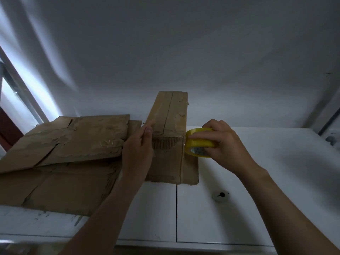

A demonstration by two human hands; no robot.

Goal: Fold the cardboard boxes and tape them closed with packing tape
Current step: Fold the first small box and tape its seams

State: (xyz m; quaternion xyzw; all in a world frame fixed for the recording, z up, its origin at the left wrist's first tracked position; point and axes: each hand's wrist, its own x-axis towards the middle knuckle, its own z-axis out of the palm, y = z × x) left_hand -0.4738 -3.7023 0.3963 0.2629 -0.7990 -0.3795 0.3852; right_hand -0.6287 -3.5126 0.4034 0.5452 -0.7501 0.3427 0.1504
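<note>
Both hands were on the taping step: the left hand (pixel 137 150) pressed flat-fingered against the folded box (pixel 169 111) standing on the white table (pixel 257 172), while the right hand (pixel 222 144) gripped the tape roll (pixel 195 143) at its right edge. Next, the strip would likely need pulling round the corner and cutting

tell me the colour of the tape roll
Yellow; the round packing tape roll shows best in the head view.

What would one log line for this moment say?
step: taping box end | left hand: presses box side | right hand: holds tape roll at box corner | flat cardboard: beside box
</note>
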